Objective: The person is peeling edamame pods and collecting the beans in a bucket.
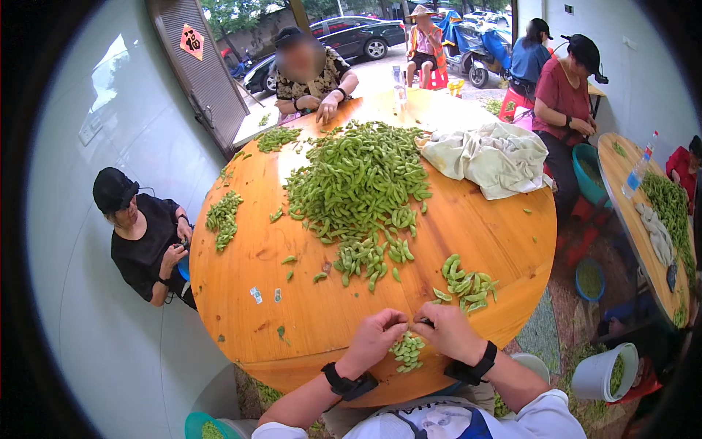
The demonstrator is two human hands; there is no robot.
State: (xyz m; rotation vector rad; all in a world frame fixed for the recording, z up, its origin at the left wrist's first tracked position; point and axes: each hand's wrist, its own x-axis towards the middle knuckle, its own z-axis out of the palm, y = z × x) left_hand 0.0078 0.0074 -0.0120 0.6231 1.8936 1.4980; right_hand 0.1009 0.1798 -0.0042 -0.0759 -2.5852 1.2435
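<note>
At the near edge of a round wooden table [307, 322], my left hand [380, 335] and my right hand [452, 333] meet with fingers pinched together. What lies between the fingertips is too small and hidden to make out. Something small and dark shows at my right thumb. Just below the fingertips lies a little heap of shelled green beans [406, 353]. Beyond my right hand is a small group of green soybean pods [468, 284]. A large mound of soybean pods [358, 179] covers the table's middle, with loose pods spilling toward me.
A crumpled pale cloth [486, 157] lies at the far right of the table, and a clear bottle [399, 88] stands at the far edge. People sit around working with their hands. White buckets [605, 372] with green contents stand on the floor at right. A second table [643, 227] holds more pods.
</note>
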